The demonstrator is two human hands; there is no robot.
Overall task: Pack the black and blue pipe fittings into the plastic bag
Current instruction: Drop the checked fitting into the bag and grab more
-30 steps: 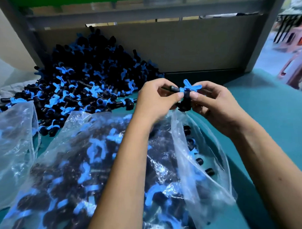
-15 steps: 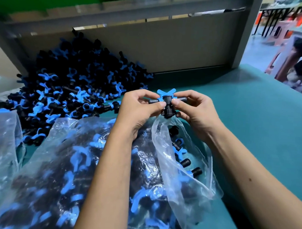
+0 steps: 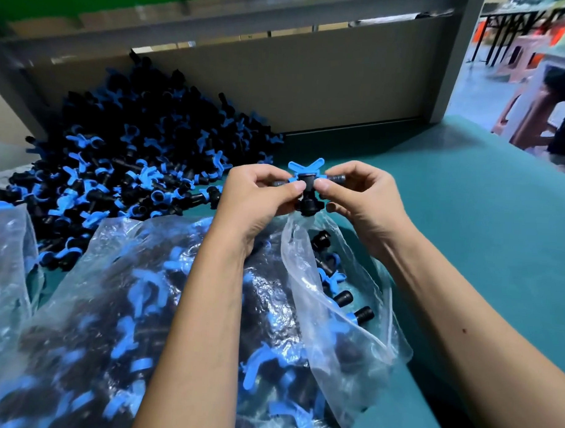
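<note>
Hands: left hand (image 3: 259,193) and right hand (image 3: 360,192) still pinch black-and-blue plastic valve fitting (image 3: 304,185), now nearer clear plastic bag (image 3: 309,246) mouth; drop likely next.

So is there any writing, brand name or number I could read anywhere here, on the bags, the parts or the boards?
None: no readable text shows in this view.
Fitting held by the left hand and right hand: no markings visible.
Plastic bag: clear, no print.
Pile of fittings: nothing legible, too small to tell.
Board behind: plain.
</note>
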